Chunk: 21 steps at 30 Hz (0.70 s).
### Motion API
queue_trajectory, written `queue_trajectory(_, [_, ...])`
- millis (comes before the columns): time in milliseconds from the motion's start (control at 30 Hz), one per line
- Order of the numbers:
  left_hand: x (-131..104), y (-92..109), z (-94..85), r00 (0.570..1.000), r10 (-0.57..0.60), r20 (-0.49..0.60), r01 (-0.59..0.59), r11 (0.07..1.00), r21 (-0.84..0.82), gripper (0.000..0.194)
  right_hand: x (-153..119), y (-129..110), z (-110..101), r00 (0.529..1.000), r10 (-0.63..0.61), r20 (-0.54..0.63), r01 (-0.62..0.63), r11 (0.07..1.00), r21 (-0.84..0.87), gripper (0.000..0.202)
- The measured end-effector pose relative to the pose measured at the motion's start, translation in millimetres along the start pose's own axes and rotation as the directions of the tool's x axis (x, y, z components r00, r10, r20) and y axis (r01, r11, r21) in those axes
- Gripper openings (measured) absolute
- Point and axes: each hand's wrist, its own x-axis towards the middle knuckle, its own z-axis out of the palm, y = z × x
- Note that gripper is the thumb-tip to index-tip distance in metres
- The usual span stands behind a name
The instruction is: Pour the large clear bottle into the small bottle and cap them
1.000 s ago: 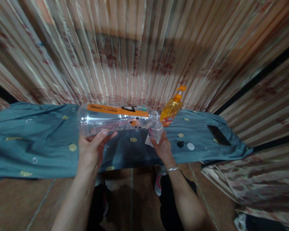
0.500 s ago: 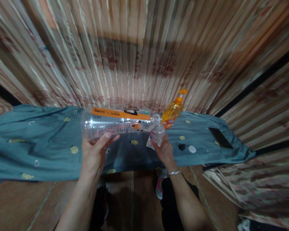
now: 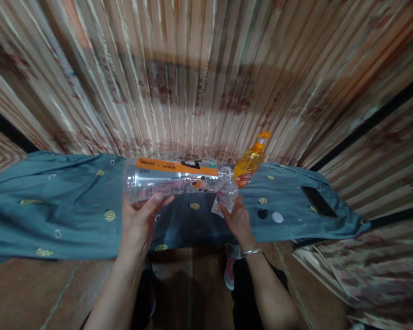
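A large clear bottle (image 3: 172, 178) with an orange and silver label lies sideways in my left hand (image 3: 141, 217), its open neck pointing right. My right hand (image 3: 237, 219) is closed round a small clear bottle (image 3: 228, 191), whose upper part is right beside the large bottle's neck. Whether the two bottles touch cannot be made out. Just behind the small bottle stands a pump bottle (image 3: 248, 164) of yellow-orange liquid. Under the small bottle a whitish piece (image 3: 217, 208) shows on the cloth, partly hidden.
A teal patterned cloth (image 3: 79, 215) covers the long table. To the right lie a black cap (image 3: 262, 214), a white round cap (image 3: 277, 217) and a dark phone (image 3: 318, 201). Striped curtains (image 3: 179, 101) hang behind, with black poles at both sides.
The whole view has shifted slightly, so everything appears a little further right. Both hands keep their holds, and the bottles stay in nearly the same arrangement.
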Motion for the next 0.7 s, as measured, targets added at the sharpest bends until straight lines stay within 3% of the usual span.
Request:
queue_trajectory(267, [0.7,-0.6,-1.5,1.0,0.009,0.008,-0.009,1.0,-0.005,0.058,0.2,1.4,2.7,1.0,0.004,-0.026,-0.004,1.0,0.013,0.057])
queue_trajectory(700, [0.4,-1.0,-1.8,1.0,0.004,-0.01,-0.003,1.0,0.007,0.054,0.7,-1.7,-1.0,1.0,0.017,0.007,-0.017,1.0,0.024,0.049])
